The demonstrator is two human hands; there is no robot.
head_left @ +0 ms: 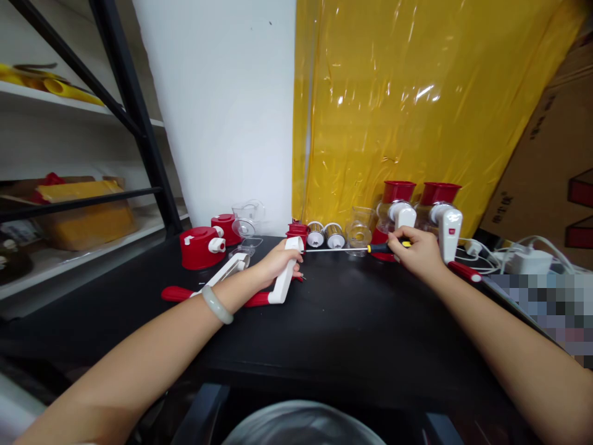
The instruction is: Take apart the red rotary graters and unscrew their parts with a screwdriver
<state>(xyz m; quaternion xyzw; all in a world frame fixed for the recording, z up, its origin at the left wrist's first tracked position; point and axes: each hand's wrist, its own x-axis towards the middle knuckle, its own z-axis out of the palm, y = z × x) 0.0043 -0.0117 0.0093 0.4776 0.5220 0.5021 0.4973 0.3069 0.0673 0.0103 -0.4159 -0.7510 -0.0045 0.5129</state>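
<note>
My left hand (pixel 278 261) is closed around a white crank handle (pixel 283 283) with a red grip, held just over the black table. In my right hand (pixel 417 250) is a screwdriver (pixel 377 248) with a black and yellow handle. Its long metal shaft runs level to the left, and the tip meets the upper end of the crank handle; whether it sits in a screw is too small to tell. Beneath my left forearm lies another white crank handle (pixel 228 269) with a red grip (pixel 176 294). Small red parts show by my left fingers.
Red bases (pixel 199 248) and clear plastic housings (pixel 245 216) stand at the back left. Two metal drum graters (pixel 334 235) lie mid-back. Assembled red and white rotary graters (pixel 451 228) stand right, near white cables and an adapter (pixel 530 261). Shelving (pixel 162 204) flanks the left.
</note>
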